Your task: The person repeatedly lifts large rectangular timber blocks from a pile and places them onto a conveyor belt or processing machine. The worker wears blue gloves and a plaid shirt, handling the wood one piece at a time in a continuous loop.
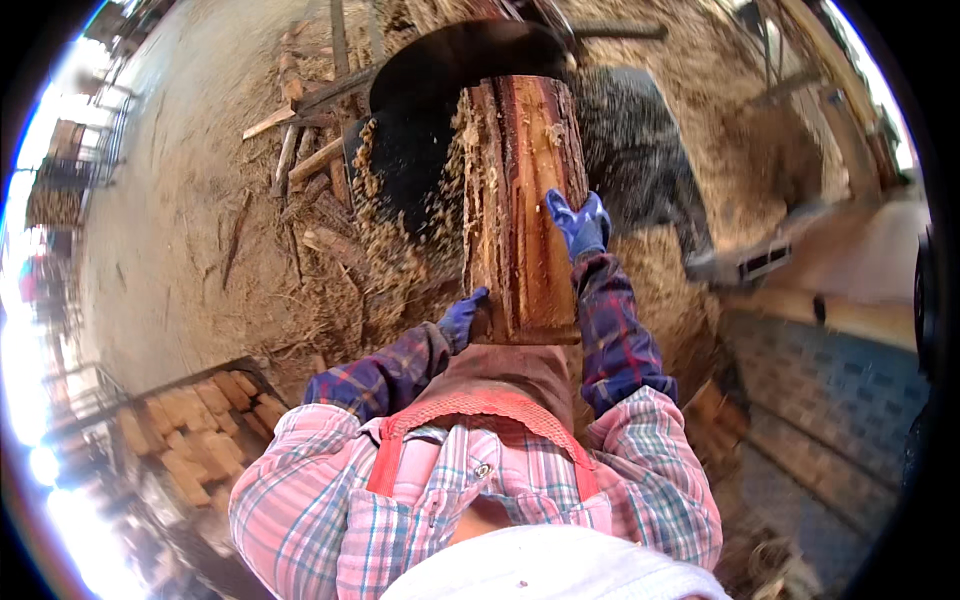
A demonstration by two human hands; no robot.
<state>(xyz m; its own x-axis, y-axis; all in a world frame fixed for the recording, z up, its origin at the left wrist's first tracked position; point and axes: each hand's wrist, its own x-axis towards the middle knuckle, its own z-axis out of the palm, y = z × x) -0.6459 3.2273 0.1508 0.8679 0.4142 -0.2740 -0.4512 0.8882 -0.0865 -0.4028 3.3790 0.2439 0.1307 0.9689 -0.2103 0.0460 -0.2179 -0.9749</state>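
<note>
A thick split log [530, 210] with strips of bark and a raw, reddish-brown face stretches away from my waist. My left hand [462, 318], in a blue glove, grips its near left edge; some of those fingers are hidden under the wood. Farther along, my right hand [580, 222], gloved in blue and white, clasps the right edge. The log's far end meets a large dark round disc [440, 65], which looks like part of a machine. Wood chips [400, 210] lie or fly along the log's left side, over a black plate [390, 170].
Bark offcuts and sticks [315, 165] litter the sawdust-covered ground ahead on the left. Cut wood blocks [200, 430] are stacked at lower left. On the right stands a bench [840, 300] with a wooden edge, and near it a metal bar [765, 262].
</note>
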